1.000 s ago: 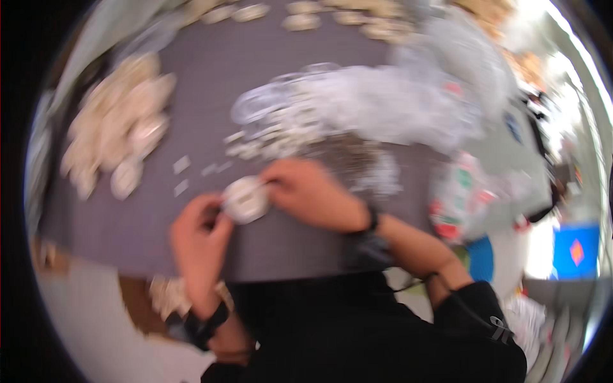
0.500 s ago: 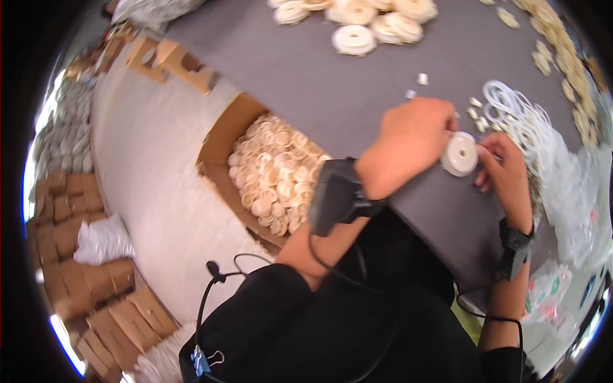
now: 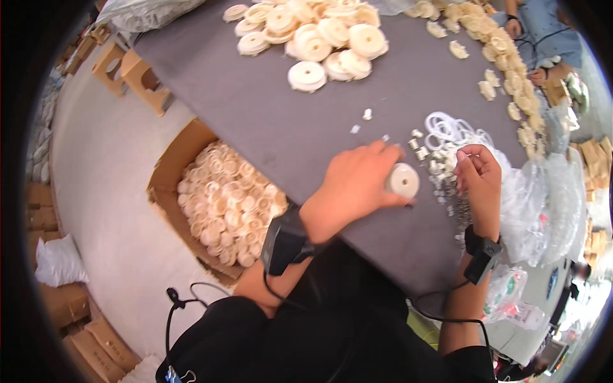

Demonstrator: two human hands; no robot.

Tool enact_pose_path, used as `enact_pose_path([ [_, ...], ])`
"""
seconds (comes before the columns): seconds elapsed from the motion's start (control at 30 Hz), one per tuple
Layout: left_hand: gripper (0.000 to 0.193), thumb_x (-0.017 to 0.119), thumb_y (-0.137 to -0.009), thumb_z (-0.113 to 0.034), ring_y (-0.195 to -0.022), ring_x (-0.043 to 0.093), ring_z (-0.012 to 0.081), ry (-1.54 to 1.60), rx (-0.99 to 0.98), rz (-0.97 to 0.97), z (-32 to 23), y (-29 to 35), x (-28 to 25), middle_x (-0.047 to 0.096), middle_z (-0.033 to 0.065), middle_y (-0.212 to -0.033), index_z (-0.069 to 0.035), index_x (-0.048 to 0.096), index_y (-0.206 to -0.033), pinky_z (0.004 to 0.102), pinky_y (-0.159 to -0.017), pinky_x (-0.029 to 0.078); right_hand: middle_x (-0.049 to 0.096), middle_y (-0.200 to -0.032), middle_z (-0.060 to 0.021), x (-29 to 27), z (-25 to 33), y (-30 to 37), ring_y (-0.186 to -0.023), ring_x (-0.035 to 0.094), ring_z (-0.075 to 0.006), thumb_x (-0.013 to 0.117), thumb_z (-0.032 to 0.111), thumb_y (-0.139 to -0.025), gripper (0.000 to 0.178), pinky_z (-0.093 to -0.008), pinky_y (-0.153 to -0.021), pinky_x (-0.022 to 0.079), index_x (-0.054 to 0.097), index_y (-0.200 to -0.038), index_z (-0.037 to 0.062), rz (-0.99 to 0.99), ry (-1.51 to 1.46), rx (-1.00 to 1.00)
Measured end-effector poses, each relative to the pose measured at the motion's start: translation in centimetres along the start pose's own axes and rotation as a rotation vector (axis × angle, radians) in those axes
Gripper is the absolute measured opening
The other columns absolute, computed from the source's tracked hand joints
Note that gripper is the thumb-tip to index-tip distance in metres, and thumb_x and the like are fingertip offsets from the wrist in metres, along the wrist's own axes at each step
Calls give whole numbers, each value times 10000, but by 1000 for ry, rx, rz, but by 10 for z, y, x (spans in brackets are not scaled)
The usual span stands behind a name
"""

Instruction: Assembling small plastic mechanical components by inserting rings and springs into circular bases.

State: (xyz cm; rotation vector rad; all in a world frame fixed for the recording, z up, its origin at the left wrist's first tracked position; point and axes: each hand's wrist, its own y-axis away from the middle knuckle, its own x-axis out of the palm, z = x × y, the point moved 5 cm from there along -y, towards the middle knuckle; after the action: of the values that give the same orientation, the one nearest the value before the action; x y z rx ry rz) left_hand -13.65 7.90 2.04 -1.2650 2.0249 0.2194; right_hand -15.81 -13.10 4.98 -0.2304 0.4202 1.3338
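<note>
My left hand (image 3: 357,185) grips a round off-white plastic disc (image 3: 403,180) with a small centre hole, thumb and fingers at its edge just over the grey table. To the right, my right hand (image 3: 479,175) is raised with thumb and fingertips pressed together. Whatever they hold, if anything, is too small to make out. Below and beside those fingertips lie small white spool-shaped parts (image 3: 423,153). White plastic rings (image 3: 447,127) lie just beyond them, and a scatter of tiny clear and metal pieces (image 3: 450,198) spreads toward me.
Off-white discs (image 3: 313,45) are piled at the table's far side. Beige parts (image 3: 511,64) line its far right, near another person in blue (image 3: 549,38). Clear plastic bags (image 3: 530,210) lie at right. A cardboard box (image 3: 182,150) of round caps stands left of the table.
The view has shifted, so the table sits further left and lower. My right hand has come away from the disc to the small parts. My left hand keeps the disc.
</note>
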Motion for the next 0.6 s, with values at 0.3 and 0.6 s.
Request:
enact_pose_path([
  [0.3, 505, 725, -716, -320, -882, 618, 336, -127, -50, -303, 22, -55, -54, 509, 133, -1075, -94, 554, -1135, 427, -728, 518, 574, -678, -9, -29, -7, -8, -547, 500, -44, 607, 150, -906, 144, -185, -483, 384, 589, -942, 12, -167, -73, -58],
  [0.6, 496, 719, -757, -226, -1121, 486, 308, -445, -35, -788, 58, -97, -79, 518, 131, -1173, -108, 564, -1213, 452, -904, 406, 604, -736, -24, -40, -14, -30, -624, 542, -71, 616, 107, -878, 126, -208, -560, 427, 602, -958, 11, -219, -15, -117],
])
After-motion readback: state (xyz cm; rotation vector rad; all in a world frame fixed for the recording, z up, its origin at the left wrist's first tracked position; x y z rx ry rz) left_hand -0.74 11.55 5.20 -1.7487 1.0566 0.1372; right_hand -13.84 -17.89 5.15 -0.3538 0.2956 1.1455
